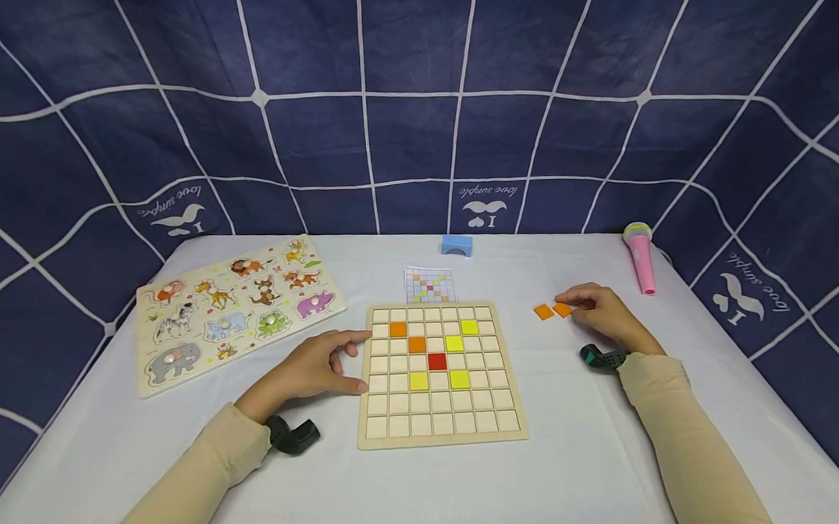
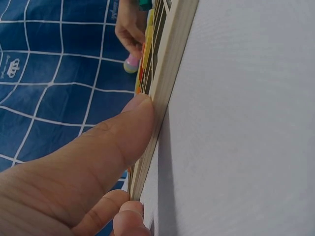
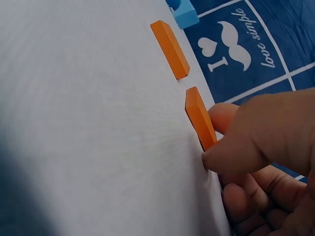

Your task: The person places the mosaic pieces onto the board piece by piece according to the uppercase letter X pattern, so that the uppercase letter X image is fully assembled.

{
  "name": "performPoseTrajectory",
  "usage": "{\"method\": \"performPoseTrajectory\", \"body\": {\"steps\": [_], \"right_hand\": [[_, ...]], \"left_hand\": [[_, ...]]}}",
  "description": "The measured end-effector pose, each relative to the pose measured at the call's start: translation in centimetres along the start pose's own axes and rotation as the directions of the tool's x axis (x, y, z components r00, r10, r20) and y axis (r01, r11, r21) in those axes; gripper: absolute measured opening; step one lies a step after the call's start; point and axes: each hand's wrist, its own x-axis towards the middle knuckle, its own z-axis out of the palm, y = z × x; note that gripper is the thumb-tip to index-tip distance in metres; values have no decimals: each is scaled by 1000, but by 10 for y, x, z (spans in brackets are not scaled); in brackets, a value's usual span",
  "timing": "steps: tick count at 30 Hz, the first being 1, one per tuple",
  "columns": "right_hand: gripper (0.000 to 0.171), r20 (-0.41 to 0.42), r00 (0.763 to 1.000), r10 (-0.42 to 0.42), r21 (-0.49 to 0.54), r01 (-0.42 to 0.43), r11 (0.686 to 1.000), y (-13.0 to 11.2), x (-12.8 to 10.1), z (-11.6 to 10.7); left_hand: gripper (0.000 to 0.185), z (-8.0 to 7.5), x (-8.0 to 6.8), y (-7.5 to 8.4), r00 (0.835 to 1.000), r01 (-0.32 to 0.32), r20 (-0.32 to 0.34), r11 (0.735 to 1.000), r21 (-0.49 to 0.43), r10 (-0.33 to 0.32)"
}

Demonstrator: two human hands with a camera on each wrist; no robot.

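- While the left hand steadies the grid board at its left edge, the step in hand reads as picking up a loose tile from the table; judged from the tiles already seated, the pattern is only partly filled.
- Right hand: fingers curled, thumb and forefinger tips closing on the nearer orange tile; the right wrist view shows the tile's end touched by the fingertips, tile lying flat on the table; a full pinch is not certain.
- Second orange tile: just beside the first, apart from it, untouched; both lie to the right of the board, well apart from it.
- Left hand, further: fingers fairly straight, thumb pressed against the board's wooden side; it holds nothing.
- Board contents: two orange, four yellow and one red tile seated in the cells, red near the middle; remaining cells bare.
- Pattern card: lying just behind the board's far edge.
- Next move, as a judgement: calls for a firm pinch on the thin tile's edges, a lift, then a carry across to an open cell matching the card.
- Other items: animal puzzle at left; blue block at the far edge; pink toy microphone at right.
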Motion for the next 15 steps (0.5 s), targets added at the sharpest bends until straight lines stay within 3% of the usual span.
{"method": "performPoseTrajectory", "body": {"steps": [15], "right_hand": [[31, -18, 999, 37, -73, -38, 997, -6, -1, -6]], "left_hand": [[84, 0, 0, 0, 1000, 10, 3, 1000, -6, -9]]}}
